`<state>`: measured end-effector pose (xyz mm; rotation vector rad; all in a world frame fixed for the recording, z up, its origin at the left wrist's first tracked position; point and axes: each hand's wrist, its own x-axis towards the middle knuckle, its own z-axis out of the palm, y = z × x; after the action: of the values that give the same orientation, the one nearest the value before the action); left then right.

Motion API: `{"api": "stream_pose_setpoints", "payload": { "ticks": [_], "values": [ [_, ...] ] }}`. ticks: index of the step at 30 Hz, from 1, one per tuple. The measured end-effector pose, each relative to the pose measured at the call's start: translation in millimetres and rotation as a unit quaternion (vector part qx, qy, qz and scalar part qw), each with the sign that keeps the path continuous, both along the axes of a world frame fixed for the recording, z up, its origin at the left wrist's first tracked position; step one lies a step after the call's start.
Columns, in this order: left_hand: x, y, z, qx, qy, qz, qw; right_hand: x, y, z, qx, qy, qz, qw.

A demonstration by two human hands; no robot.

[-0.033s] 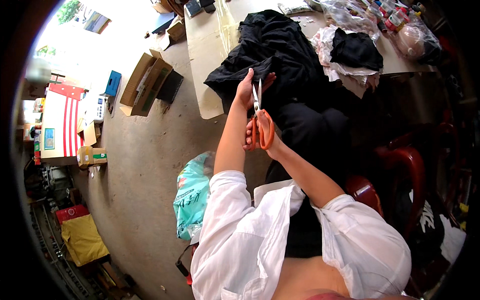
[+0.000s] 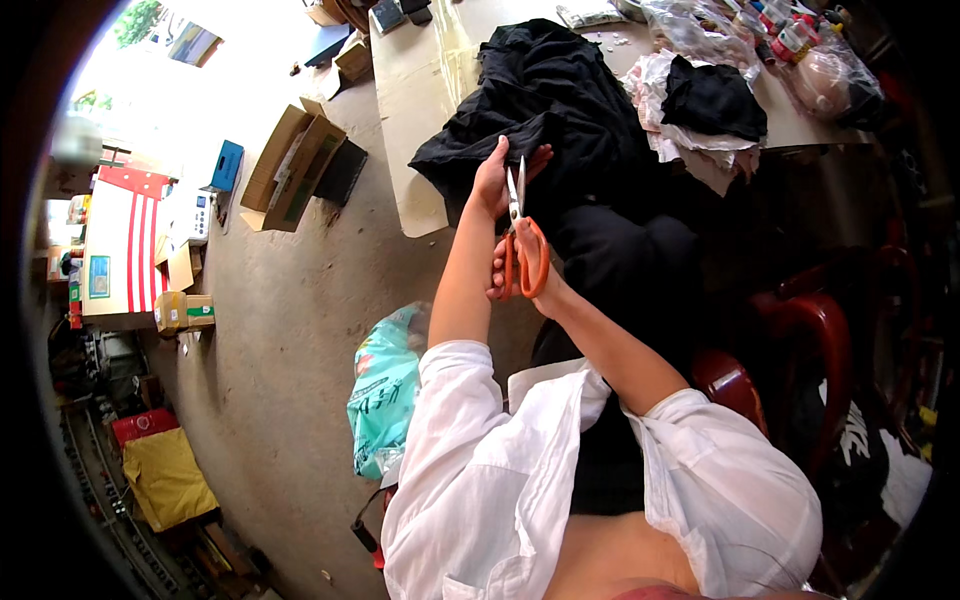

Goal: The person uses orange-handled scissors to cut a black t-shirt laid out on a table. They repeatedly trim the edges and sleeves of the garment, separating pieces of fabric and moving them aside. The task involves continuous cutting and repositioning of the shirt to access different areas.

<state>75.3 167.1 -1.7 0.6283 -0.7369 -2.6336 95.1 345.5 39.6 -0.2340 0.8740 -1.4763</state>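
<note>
A crumpled black cloth (image 2: 540, 85) lies on the cardboard-covered tabletop (image 2: 405, 120), its near edge hanging over. My left hand (image 2: 498, 175) grips that near edge, thumb on top and fingertips showing behind the cloth. My right hand (image 2: 525, 265) is closed on orange-handled scissors (image 2: 536, 262), their steel blades pointing up, slightly apart at the tips, beside my left hand at the cloth's edge. Whether the blades touch the cloth I cannot tell. Dark fabric (image 2: 630, 260) lies below the table edge, partly over my lap.
White and black cloth pieces (image 2: 700, 110) and plastic bags with bottles (image 2: 810, 65) sit at the table's right. An open cardboard box (image 2: 275, 165) stands left of the table. A turquoise bag (image 2: 385, 390) lies on the concrete floor (image 2: 260, 380). A red plastic chair (image 2: 820, 330) is at my right.
</note>
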Motion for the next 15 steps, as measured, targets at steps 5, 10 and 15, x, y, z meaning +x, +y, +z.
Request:
{"api": "stream_pose_setpoints", "payload": {
  "ticks": [5, 10, 15],
  "values": [
    [-3, 1, -4, 0.061, 0.027, 0.024, 0.997, -8, -9, -3, -0.024, 0.020, -0.047, 0.998],
    [-2, 5, 0, 0.046, 0.012, 0.032, 0.998, -7, -4, -1, -0.014, 0.029, -0.006, 0.999],
    [-2, 5, 0, 0.017, 0.012, 0.028, 0.999, -6, -3, 1, 0.017, 0.032, 0.001, 0.999]
  ]
}}
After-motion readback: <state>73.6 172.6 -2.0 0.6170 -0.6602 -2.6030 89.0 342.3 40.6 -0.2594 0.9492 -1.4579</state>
